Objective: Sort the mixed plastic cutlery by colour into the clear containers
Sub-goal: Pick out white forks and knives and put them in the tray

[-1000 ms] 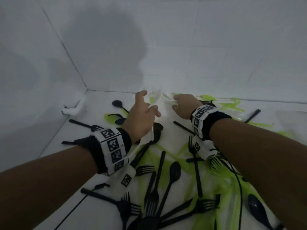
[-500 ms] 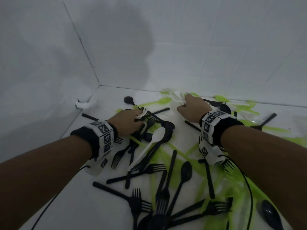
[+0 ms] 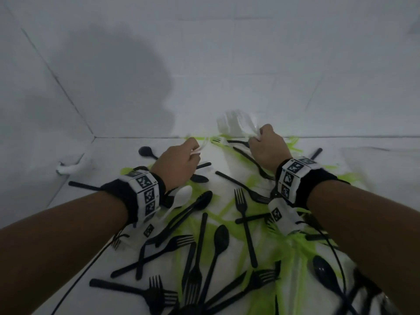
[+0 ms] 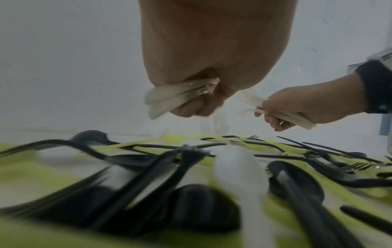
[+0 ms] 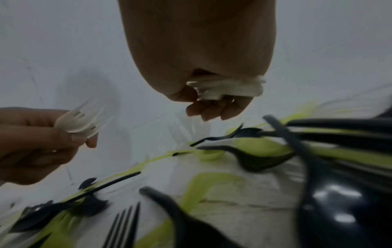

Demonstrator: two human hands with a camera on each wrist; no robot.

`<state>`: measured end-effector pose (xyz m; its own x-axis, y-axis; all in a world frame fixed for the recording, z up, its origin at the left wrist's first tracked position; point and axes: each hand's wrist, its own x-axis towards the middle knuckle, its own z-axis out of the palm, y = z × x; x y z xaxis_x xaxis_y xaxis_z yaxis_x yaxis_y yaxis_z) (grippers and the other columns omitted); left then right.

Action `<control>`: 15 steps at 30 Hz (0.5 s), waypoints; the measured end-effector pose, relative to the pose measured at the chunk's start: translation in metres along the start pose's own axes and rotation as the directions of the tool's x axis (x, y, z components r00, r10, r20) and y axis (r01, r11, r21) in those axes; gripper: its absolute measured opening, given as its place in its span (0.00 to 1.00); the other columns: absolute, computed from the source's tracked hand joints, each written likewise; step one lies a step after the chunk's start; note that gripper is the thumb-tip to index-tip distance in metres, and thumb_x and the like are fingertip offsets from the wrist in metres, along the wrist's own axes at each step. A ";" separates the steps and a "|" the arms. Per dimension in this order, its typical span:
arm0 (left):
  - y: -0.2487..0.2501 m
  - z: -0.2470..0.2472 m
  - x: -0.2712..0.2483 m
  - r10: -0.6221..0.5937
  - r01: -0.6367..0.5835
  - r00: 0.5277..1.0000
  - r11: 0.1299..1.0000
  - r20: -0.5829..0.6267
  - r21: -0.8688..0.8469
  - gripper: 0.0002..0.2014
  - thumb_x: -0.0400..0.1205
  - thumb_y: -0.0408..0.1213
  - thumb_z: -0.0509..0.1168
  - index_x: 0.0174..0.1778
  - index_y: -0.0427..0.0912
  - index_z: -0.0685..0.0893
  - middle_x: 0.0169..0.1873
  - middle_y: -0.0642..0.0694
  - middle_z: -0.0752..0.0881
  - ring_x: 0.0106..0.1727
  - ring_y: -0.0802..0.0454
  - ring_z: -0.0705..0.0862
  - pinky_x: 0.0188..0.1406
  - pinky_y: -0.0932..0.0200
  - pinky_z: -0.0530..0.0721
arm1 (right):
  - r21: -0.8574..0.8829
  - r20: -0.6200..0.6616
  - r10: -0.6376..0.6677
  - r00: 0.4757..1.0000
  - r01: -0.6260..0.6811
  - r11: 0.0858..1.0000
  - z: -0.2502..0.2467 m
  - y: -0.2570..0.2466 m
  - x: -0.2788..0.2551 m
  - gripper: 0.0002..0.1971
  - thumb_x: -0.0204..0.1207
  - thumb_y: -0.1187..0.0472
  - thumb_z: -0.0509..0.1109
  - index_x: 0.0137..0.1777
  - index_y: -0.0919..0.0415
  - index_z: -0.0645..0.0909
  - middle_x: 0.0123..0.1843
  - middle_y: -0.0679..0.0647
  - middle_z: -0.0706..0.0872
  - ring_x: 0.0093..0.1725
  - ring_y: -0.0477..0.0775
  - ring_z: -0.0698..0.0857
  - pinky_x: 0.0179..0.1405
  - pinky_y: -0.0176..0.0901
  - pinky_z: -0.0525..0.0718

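Gripping white forks (image 3: 236,126), tines away, right hand (image 3: 268,148)

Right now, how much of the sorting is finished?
Nothing looks sorted yet; no filled container is in view. In hand: the left hand grips white cutlery, and the right hand grips a white bundle. Left: one white spoon, many black forks and spoons and green pieces on the floor.

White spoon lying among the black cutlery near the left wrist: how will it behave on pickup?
The white spoon looks thin, so probably light and slightly bendy. Its handle runs among black forks, so lifting may drag neighbours. Smooth plastic could slip; both hands already hold white pieces.
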<state>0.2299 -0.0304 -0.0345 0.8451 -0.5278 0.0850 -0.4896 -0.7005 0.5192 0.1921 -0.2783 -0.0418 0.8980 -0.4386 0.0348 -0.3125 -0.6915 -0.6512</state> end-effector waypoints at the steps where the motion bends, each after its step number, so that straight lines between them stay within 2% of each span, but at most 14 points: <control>1: 0.009 0.005 0.005 -0.009 0.009 1.000 1.000 0.007 -0.005 0.04 0.88 0.40 0.60 0.52 0.44 0.77 0.34 0.44 0.84 0.35 0.43 0.82 0.36 0.49 0.79 | 0.044 -0.032 0.017 0.999 -0.015 0.999 -0.008 0.008 -0.001 0.09 0.86 0.58 0.59 0.56 0.64 0.66 0.40 0.56 0.77 0.42 0.63 0.79 0.39 0.50 0.71; 3: 0.026 0.017 0.016 0.016 -0.015 0.999 1.000 0.035 -0.015 0.05 0.87 0.41 0.63 0.51 0.44 0.80 0.35 0.46 0.84 0.35 0.42 0.83 0.37 0.49 0.82 | 0.096 -0.065 0.089 0.994 -0.082 0.992 -0.022 0.025 -0.002 0.08 0.87 0.59 0.58 0.55 0.64 0.66 0.40 0.56 0.76 0.42 0.62 0.77 0.41 0.50 0.72; 5: 0.042 0.031 0.029 0.054 -0.053 0.997 0.998 0.057 -0.029 0.06 0.87 0.41 0.63 0.53 0.43 0.82 0.38 0.47 0.85 0.38 0.41 0.83 0.38 0.48 0.83 | 0.080 -0.035 0.150 0.988 -0.147 0.986 -0.033 0.044 -0.002 0.08 0.86 0.58 0.58 0.51 0.63 0.68 0.41 0.54 0.76 0.41 0.58 0.76 0.42 0.48 0.72; 7: 0.054 0.047 0.044 0.068 -0.069 0.994 0.998 0.085 0.008 0.11 0.88 0.41 0.62 0.61 0.42 0.84 0.47 0.46 0.86 0.46 0.42 0.83 0.44 0.50 0.81 | -0.016 0.010 0.160 0.987 -0.159 0.987 -0.043 0.064 -0.002 0.12 0.86 0.57 0.59 0.42 0.61 0.69 0.40 0.54 0.76 0.41 0.59 0.76 0.37 0.47 0.70; 9: 0.063 0.062 0.062 0.049 -0.062 0.991 0.993 0.124 0.102 0.15 0.88 0.43 0.61 0.69 0.43 0.82 0.55 0.43 0.87 0.53 0.41 0.84 0.52 0.48 0.83 | -0.110 0.041 0.146 0.988 -0.140 0.984 -0.051 0.079 -0.004 0.16 0.86 0.56 0.59 0.36 0.60 0.67 0.37 0.55 0.75 0.39 0.59 0.76 0.32 0.47 0.66; 10: 0.065 0.068 0.071 0.029 -0.053 0.989 0.985 0.146 0.167 0.15 0.88 0.43 0.59 0.68 0.44 0.81 0.56 0.43 0.87 0.53 0.40 0.84 0.51 0.48 0.83 | -0.133 0.055 0.136 0.989 -0.127 0.983 -0.055 0.085 -0.006 0.16 0.87 0.56 0.59 0.36 0.59 0.67 0.37 0.55 0.75 0.37 0.57 0.76 0.32 0.48 0.66; 12: 0.068 0.076 0.089 -0.041 -0.013 0.981 0.960 0.189 0.278 0.13 0.88 0.43 0.58 0.64 0.42 0.80 0.54 0.46 0.85 0.49 0.43 0.82 0.44 0.52 0.79 | -0.146 0.068 0.099 0.993 -0.089 0.985 -0.061 0.093 -0.011 0.16 0.87 0.54 0.59 0.37 0.59 0.69 0.37 0.54 0.77 0.37 0.57 0.77 0.34 0.48 0.68; 15: 0.067 0.079 0.105 -0.163 0.077 0.961 0.932 0.222 0.354 0.08 0.88 0.40 0.58 0.58 0.40 0.77 0.51 0.43 0.81 0.45 0.44 0.79 0.38 0.55 0.72 | -0.045 0.075 0.062 0.995 -0.058 0.997 -0.063 0.091 -0.015 0.16 0.85 0.53 0.62 0.37 0.60 0.71 0.34 0.53 0.78 0.34 0.56 0.77 0.31 0.46 0.69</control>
<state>0.2690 -0.1713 -0.0579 0.8448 -0.4995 -0.1918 -0.4675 -0.8635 0.1893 0.1305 -0.3708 -0.0536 0.8978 -0.4360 -0.0623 -0.3778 -0.6898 -0.6176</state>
